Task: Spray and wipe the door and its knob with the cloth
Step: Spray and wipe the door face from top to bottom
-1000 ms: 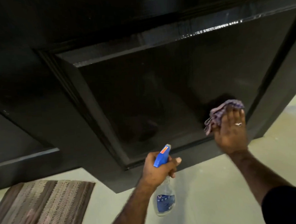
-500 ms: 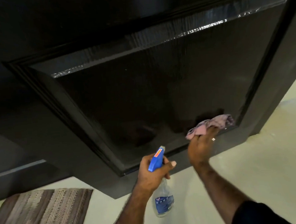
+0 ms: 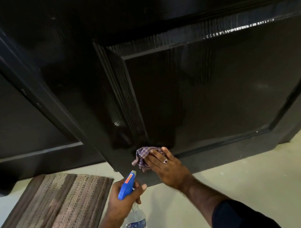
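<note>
Dark panelled door [image 3: 215, 95], bottom rail: our right hand [image 3: 164, 164] presses soft, light checked cloth [image 3: 144, 154] flat-fingered at six o'clock; left hand [image 3: 124, 198] grips spray bottle [image 3: 132, 208]; striped mat [image 3: 51, 208] at eight o'clock

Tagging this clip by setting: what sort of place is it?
Most likely a home doorway or entrance. A dark panelled door stands open over a pale floor, with a striped woven mat beside it. Which room it leads to cannot be told.
</note>
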Demonstrator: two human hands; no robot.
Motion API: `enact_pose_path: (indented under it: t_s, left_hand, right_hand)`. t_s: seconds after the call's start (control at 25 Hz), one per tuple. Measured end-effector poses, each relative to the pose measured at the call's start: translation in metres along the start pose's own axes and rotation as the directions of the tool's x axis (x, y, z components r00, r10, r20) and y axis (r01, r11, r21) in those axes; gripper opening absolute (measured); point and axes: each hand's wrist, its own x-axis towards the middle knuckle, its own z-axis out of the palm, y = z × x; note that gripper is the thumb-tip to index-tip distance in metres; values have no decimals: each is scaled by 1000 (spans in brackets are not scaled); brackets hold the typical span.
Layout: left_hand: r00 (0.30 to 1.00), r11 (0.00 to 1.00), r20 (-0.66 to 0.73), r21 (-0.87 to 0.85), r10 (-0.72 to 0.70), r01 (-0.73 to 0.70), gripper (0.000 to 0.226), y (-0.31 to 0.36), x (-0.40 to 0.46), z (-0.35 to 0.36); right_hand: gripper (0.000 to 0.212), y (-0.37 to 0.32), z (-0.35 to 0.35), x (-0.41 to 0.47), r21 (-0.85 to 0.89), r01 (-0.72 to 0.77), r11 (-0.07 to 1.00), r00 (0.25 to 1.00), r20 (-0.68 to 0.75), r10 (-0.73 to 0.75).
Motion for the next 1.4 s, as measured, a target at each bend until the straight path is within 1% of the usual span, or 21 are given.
enact_pose_path:
  t_s: [0.08,0.16,0.2,0.28,0.36,0.4,0.44,0.48,0.52,0.56,0.6,0.64,0.76,0.84,0.88,0.92,0.96,1.04,1.12,1.24,1.4]
  left_hand:
    - [1000,1000,19,-14,-13,13,30,2,4,11]
    - [1000,999,29,-34,-2,3,32,3,9,28]
    - [999,999,41,-40,2,-1,32,4,13,38]
    - [996,1000,86,-19,-5,7,29,6,23,64]
    - [991,1000,132,6,-20,20,27,10,34,99]
    - [989,1000,148,9,-20,19,28,15,39,118]
    - [984,1000,174,19,-21,18,30,19,44,141]
    - [977,999,211,35,-15,8,33,26,49,163]
    - [966,999,258,50,-6,-8,35,32,54,187]
    - [953,998,304,61,-2,-18,37,39,57,213]
    - [945,997,327,73,-8,-16,38,45,59,236]
    - [940,996,341,89,-22,-9,39,52,60,257]
    - [926,993,377,106,0,-43,39,60,62,299]
    - [920,996,390,68,25,-56,36,58,64,302]
    - [920,998,391,43,33,-54,34,55,64,296]
    - [923,999,383,23,34,-46,32,51,64,288]
    - [929,999,370,13,30,-38,30,48,63,277]
    - [939,999,344,26,11,-21,29,43,58,252]
    - [950,999,313,49,3,-20,26,36,50,227]
    - [978,1000,208,-3,28,-28,25,24,34,179]
    - [1000,999,25,-35,-19,20,23,-2,7,96]
  right_hand:
    - [88,23,2,-18,-33,80,996,996,36,-79]
    - [89,54,2,-47,-71,81,994,997,1,-81]
    - [86,72,-1,-62,-75,27,997,999,-17,-29]
    - [73,108,-7,-93,-56,-138,989,989,-69,134]
    - [66,129,-15,-121,-23,-375,927,921,-128,369]
    - [65,136,-15,-131,29,-491,871,860,-143,490]
    - [64,144,-12,-140,76,-611,788,773,-159,615]
    - [64,156,-5,-148,125,-728,674,654,-170,737]
    - [65,172,0,-157,193,-831,521,493,-176,852]
    - [65,193,1,-169,288,-890,352,317,-163,934]
    - [65,215,0,-182,369,-902,224,187,-133,973]
    - [66,238,-3,-196,433,-889,150,121,-93,988]
    - [66,274,-12,-220,600,-800,30,49,15,999]
    - [58,264,-12,-203,729,-678,-87,-57,67,996]
    - [55,249,-10,-190,752,-645,-137,-101,94,990]
    - [53,229,-7,-177,763,-623,-173,-116,129,985]
    - [51,209,-5,-166,773,-609,-179,-105,145,984]
    - [47,174,-1,-146,791,-583,-183,-44,195,980]
    - [54,144,-2,-126,802,-553,-227,-29,254,967]
    - [58,97,-8,-88,812,-513,-279,-1,324,946]
    - [56,14,-7,-32,799,-483,-359,100,458,884]
